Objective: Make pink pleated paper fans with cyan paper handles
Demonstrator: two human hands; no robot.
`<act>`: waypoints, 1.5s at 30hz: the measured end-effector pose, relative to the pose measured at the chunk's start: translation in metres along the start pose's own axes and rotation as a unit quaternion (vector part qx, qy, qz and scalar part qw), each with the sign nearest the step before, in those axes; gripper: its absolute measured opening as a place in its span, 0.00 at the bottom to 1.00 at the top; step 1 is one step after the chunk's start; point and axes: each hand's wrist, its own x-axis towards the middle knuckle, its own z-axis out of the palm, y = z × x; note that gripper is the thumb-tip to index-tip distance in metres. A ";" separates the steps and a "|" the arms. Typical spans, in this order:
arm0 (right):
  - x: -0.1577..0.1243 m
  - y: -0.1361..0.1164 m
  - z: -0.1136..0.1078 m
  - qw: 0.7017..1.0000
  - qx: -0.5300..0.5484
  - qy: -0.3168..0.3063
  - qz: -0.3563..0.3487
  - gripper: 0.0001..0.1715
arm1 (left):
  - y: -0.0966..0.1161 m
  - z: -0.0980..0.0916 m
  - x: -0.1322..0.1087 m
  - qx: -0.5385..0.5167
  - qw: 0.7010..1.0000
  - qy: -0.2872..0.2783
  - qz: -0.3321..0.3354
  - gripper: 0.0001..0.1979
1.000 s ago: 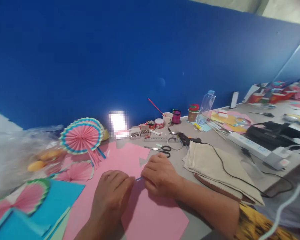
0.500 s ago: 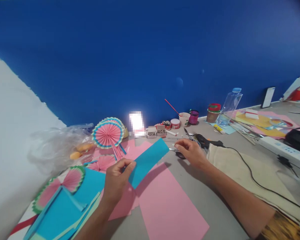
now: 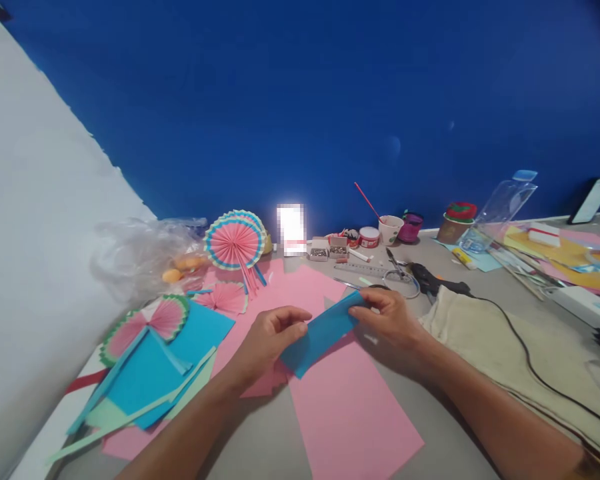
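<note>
A blue paper strip (image 3: 325, 333) is held aslant above a pink paper sheet (image 3: 355, 413). My right hand (image 3: 393, 320) pinches its upper right end between thumb and fingers. At the strip's left edge is my left hand (image 3: 275, 337), its thumb and index finger apart and the thumb tip by the paper. More pink paper (image 3: 280, 287) lies behind the hands. A pleated pink fan with blue and cream edging (image 3: 235, 243) stands behind on the left. Nearer, a pink fan with a green border (image 3: 147, 323) rests on blue sheets (image 3: 205, 327).
Right of my right hand are a beige cloth (image 3: 485, 340) and a black glue gun (image 3: 433, 280) with its cord. A ruler (image 3: 363, 269), pin boxes (image 3: 319, 251), a paper cup (image 3: 391, 230) and a plastic bottle (image 3: 503, 210) line the back. A plastic bag (image 3: 135, 260) lies left.
My right hand, empty before, has taken hold of the blue strip's right end. My left hand has loosened from the strip and moved right. The view has turned slightly left.
</note>
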 end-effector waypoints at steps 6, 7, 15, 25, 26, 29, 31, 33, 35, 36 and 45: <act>-0.009 -0.015 0.014 0.998 -0.027 -0.052 -0.028 0.14 | 0.004 0.002 -0.006 -0.035 0.994 -0.084 -0.060 0.18; -0.011 -0.016 0.015 0.998 -0.014 -0.064 -0.016 0.15 | 0.003 0.003 -0.007 -0.054 0.991 -0.100 -0.076 0.19; -0.015 -0.032 0.014 0.976 0.080 -0.179 0.090 0.08 | -0.004 0.015 -0.011 -0.142 0.969 -0.156 -0.131 0.19; -0.013 -0.027 0.014 0.966 0.107 -0.210 0.108 0.06 | -0.004 0.011 -0.006 -0.101 0.986 -0.071 -0.113 0.22; -0.013 -0.027 0.014 0.966 0.107 -0.211 0.108 0.06 | -0.004 0.010 -0.006 -0.109 0.984 -0.075 -0.120 0.22; -0.013 -0.026 0.014 0.967 0.098 -0.211 0.104 0.06 | -0.003 0.009 -0.006 -0.142 0.974 -0.104 -0.144 0.22; -0.013 -0.026 0.013 0.968 0.093 -0.211 0.102 0.06 | -0.003 0.009 -0.007 -0.169 0.963 -0.132 -0.161 0.22; -0.014 -0.027 0.013 0.967 0.088 -0.214 0.103 0.06 | -0.002 0.009 -0.008 -0.189 0.955 -0.151 -0.174 0.23; -0.014 -0.028 0.012 0.967 0.082 -0.217 0.104 0.06 | -0.002 0.009 -0.008 -0.197 0.952 -0.154 -0.175 0.22; -0.014 -0.029 0.012 0.967 0.078 -0.217 0.104 0.06 | -0.002 0.008 -0.007 -0.198 0.953 -0.153 -0.172 0.22; -0.016 -0.022 0.021 0.983 -0.109 -0.016 -0.145 0.11 | 0.012 0.013 -0.015 0.122 0.982 0.073 0.128 0.08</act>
